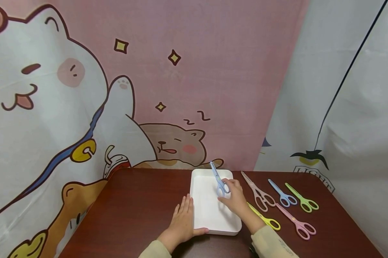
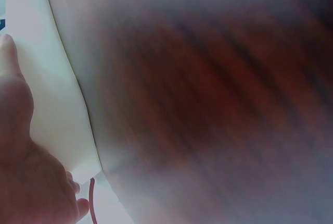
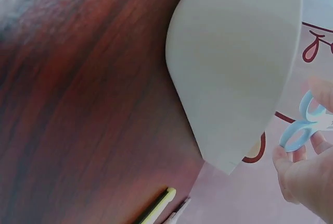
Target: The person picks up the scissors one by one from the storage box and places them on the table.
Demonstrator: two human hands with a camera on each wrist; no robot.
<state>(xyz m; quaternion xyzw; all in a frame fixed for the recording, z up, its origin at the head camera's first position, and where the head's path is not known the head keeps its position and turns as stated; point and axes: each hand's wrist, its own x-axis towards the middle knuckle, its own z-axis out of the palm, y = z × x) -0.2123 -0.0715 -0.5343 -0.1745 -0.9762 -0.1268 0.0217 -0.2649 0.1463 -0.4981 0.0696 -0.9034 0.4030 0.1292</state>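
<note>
A white rectangular tray (image 1: 207, 218) lies on the brown table. Along its left side rests my left hand (image 1: 182, 222), fingers straight and thumb at the near edge; the left wrist view shows this hand (image 2: 31, 166) against the tray's outer wall (image 2: 57, 94). Over the tray's right half, my right hand (image 1: 235, 199) pinches light blue scissors (image 1: 217, 175) by the handle loops, blades pointing to the far side. In the right wrist view, thumb and fingers hold the blue handles (image 3: 297, 134) above the tray rim.
Right of the tray lie several scissors: a large pale pink pair (image 1: 256, 190), a blue pair (image 1: 282, 193), a green pair (image 1: 301, 199), a pink pair (image 1: 297, 222) and a yellow pair (image 1: 268, 219) partly behind my right forearm. A cartoon-printed cloth (image 1: 232, 89) hangs behind the table.
</note>
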